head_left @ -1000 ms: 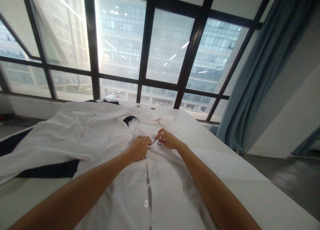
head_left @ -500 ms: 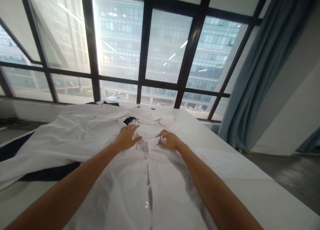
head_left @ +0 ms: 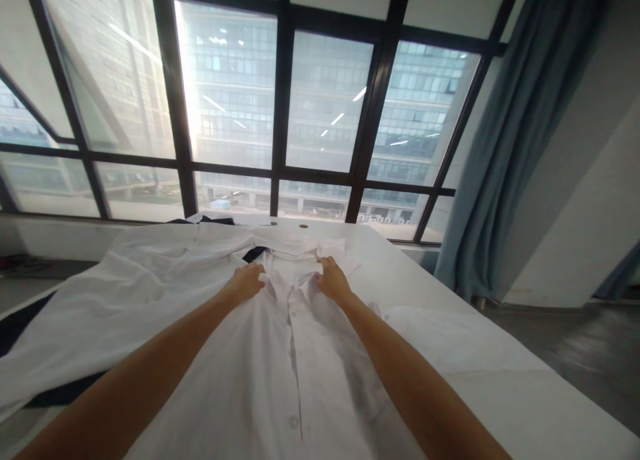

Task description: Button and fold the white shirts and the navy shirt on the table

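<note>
A white button-up shirt [head_left: 260, 373] lies front side up on the table, its collar end away from me and its button placket running toward me. My left hand [head_left: 246, 281] is closed on the left side of the shirt's collar. On the other side of the collar, my right hand [head_left: 332, 279] pinches the cloth between thumb and fingers. Between the two hands the neck opening shows, with the collar spread. Parts of both hands' fingertips are hidden by cloth or too small to make out.
More white garments [head_left: 150, 267] lie spread to the left, with dark cloth [head_left: 65, 388] beneath them. The white table [head_left: 520, 407] extends right, with white fabric [head_left: 450, 333] on it. Windows [head_left: 320, 100] stand behind, and a blue curtain [head_left: 500, 153] hangs at the right.
My left hand has gone from spread fingers to a grip on the collar's left side. The collar is pulled wider, and the gap along the placket has narrowed. The view has shifted slightly.
</note>
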`<state>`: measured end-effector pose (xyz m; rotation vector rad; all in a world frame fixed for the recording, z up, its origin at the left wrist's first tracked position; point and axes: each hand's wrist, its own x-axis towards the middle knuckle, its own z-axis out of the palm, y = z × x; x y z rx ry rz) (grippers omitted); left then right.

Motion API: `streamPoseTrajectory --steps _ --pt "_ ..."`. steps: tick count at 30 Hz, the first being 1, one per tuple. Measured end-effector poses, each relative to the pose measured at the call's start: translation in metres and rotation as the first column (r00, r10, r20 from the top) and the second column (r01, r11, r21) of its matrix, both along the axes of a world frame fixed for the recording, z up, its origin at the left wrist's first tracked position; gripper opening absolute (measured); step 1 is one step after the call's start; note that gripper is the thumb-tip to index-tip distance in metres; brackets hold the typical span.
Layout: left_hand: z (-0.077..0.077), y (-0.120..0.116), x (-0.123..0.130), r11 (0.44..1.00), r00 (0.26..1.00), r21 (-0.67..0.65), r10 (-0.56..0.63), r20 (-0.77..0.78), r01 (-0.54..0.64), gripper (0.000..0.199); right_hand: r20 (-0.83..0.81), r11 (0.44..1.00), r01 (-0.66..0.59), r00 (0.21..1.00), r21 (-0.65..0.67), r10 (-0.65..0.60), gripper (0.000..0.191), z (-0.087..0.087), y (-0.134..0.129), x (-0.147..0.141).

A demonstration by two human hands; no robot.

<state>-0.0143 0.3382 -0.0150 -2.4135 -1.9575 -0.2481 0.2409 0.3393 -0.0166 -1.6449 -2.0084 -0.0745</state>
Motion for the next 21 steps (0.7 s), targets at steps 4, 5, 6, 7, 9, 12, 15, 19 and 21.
streamPoseTrajectory --steps 4,5,6,7,9,12,15,19,21 --pt "0.003 -0.003 0.006 0.984 0.996 0.176 -0.008 -0.093 0.025 0.043 0.192 0.979 0.149 0.974 -0.141 -0.12 0.027 -0.003 -0.039 0.007" --pt "0.002 -0.011 0.007 0.977 0.994 0.21 -0.02 -0.108 0.043 0.045 0.23 0.97 0.163 0.966 -0.179 -0.12 0.028 -0.004 -0.051 0.011" --pt "0.0 -0.021 0.008 0.974 0.992 0.216 -0.039 -0.117 0.064 0.045 0.253 0.961 0.175 0.96 -0.214 -0.118 0.03 -0.006 -0.062 0.016" --pt "-0.003 -0.032 0.008 0.979 0.991 0.184 -0.062 -0.12 0.083 0.044 0.264 0.951 0.184 0.957 -0.249 -0.116 0.033 -0.008 -0.071 0.021" --pt "-0.012 -0.055 0.008 0.993 0.987 0.038 -0.111 -0.116 0.116 0.049 0.264 0.926 0.19 0.959 -0.327 -0.104 0.037 -0.014 -0.084 0.03" --pt "-0.027 -0.074 0.004 0.985 0.987 -0.122 -0.134 -0.092 0.122 0.065 0.255 0.892 0.166 0.965 -0.42 -0.06 0.048 -0.022 -0.088 0.038" --pt "-0.036 -0.073 0.001 0.987 0.99 -0.107 -0.129 -0.06 0.122 0.071 0.269 0.89 0.139 0.963 -0.433 -0.02 0.055 -0.023 -0.082 0.04" --pt "-0.028 -0.074 0.006 0.99 0.99 -0.07 -0.129 -0.049 0.126 0.072 0.366 0.96 0.104 0.931 -0.261 -0.002 0.042 -0.012 -0.088 0.025" --pt "-0.022 -0.086 0.015 0.978 0.978 0.002 -0.21 -0.023 0.21 0.065 0.37 0.984 0.053 0.929 -0.172 0.015 0.03 -0.005 -0.098 0.008"
